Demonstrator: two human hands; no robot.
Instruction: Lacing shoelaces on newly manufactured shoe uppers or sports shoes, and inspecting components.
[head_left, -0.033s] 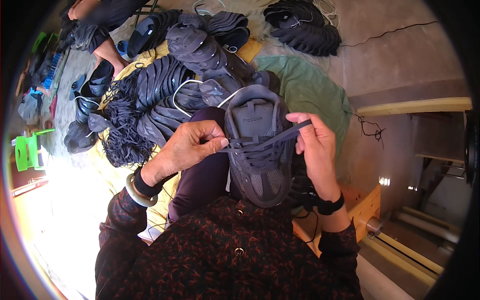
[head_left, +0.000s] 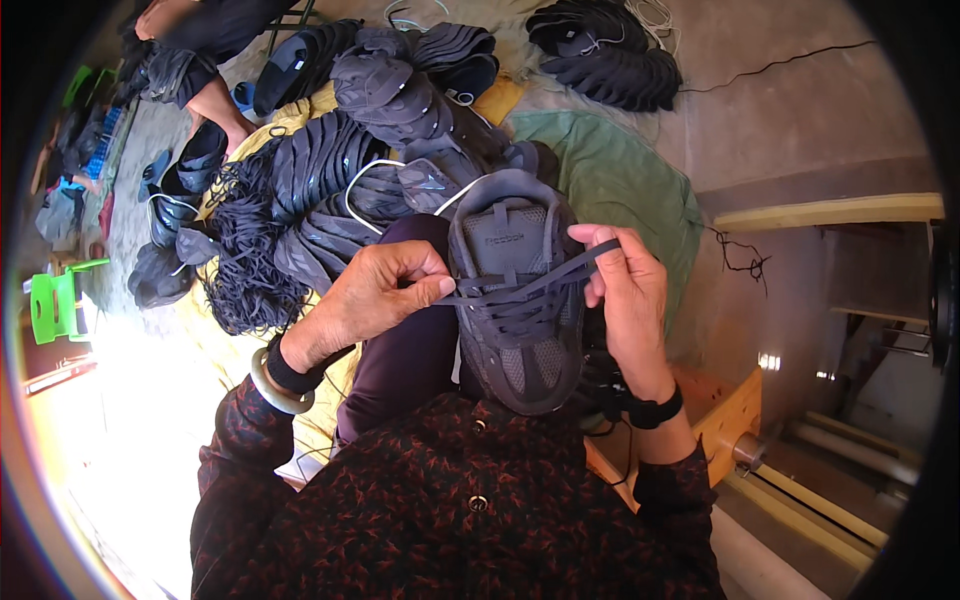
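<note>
A dark shoe upper (head_left: 525, 345) lies over my lap, its toe toward me and its tongue (head_left: 505, 240) away from me. Dark lace crosses its front in several rows. My left hand (head_left: 385, 290) pinches lace between thumb and forefinger at the upper's left edge. Off the right edge, my right hand (head_left: 628, 285) grips a flat dark shoelace (head_left: 572, 272) between thumb and fingers. That lace runs slanting across the upper, from the right hand down toward the left. What lies inside the upper is hidden.
Stacked dark uppers (head_left: 320, 165) and a heap of loose laces (head_left: 250, 250) cover a yellow cloth beyond my left hand. More uppers (head_left: 610, 80) lie at the far right, past a green cloth (head_left: 610, 175). A wooden box (head_left: 730, 425) stands beside my right arm. Another person's leg (head_left: 220, 105) shows far left.
My right hand has shifted very slightly left, with the lace still in its fingers. The left hand and the upper look the same.
</note>
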